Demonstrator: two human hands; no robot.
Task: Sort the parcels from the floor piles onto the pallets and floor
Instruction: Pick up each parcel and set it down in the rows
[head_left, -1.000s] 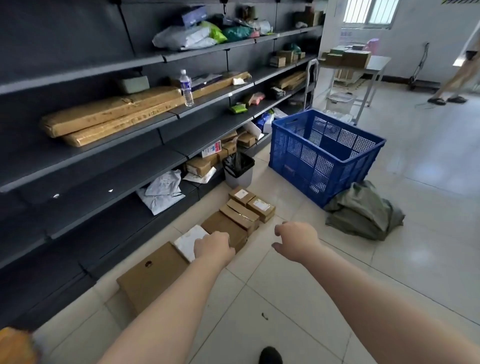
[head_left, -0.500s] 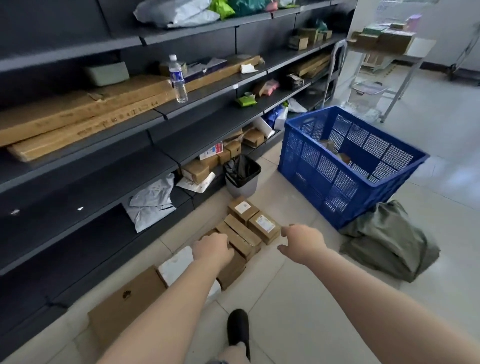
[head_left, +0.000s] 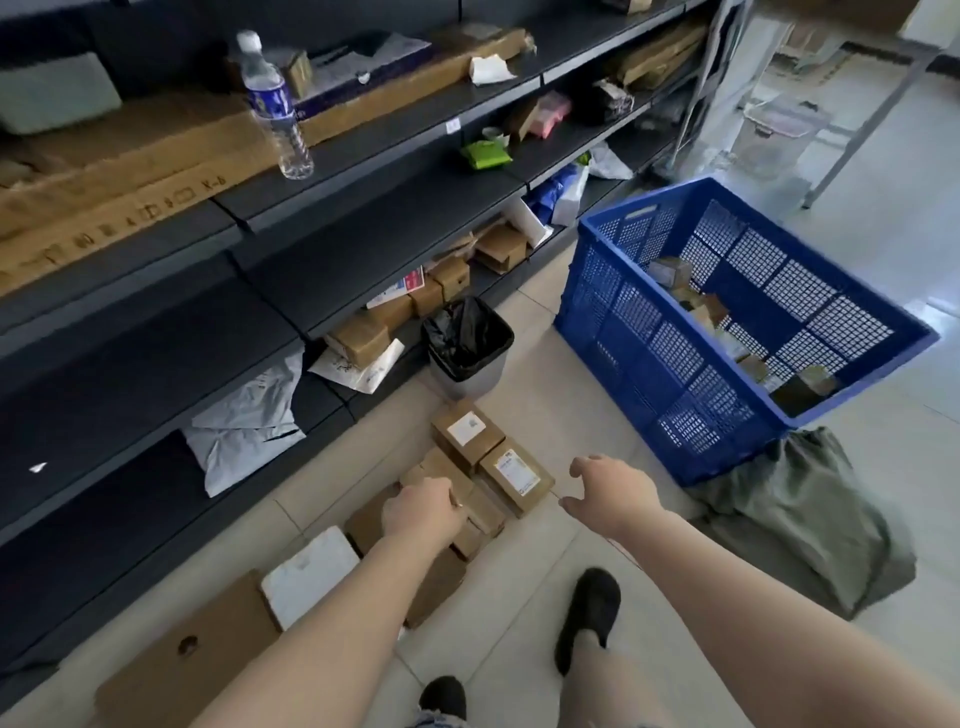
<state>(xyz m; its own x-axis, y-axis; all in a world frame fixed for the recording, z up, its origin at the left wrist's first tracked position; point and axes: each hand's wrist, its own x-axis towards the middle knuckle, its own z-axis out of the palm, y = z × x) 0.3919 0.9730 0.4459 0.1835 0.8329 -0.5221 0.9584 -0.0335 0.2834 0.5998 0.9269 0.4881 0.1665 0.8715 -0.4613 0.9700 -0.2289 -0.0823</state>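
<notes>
The left hand (head_left: 422, 512) hangs over the row of small boxes (head_left: 467, 499) on the floor, with the fingers curled down. It seems to touch the top of one box, but a real grip I cannot tell. The right hand (head_left: 610, 491) is open and holds nothing; thumb and fingers are spread a little, in the air just beside the labelled box (head_left: 517, 480). Nearer to the person lie a flat carton (head_left: 192, 660) and a white parcel (head_left: 309, 577), close along the shelf (head_left: 156, 322) edge. Bare tile (head_left: 519, 623) is between the boxes and the green bag (head_left: 810, 525); two shoes stand there. Farther on, a bin (head_left: 467, 345) stands at the end of the row, and the blue crate (head_left: 737, 322) with some parcels inside is to the right. Compared with half a second ago, both hands are closer to the boxes and the right hand is more open.
</notes>
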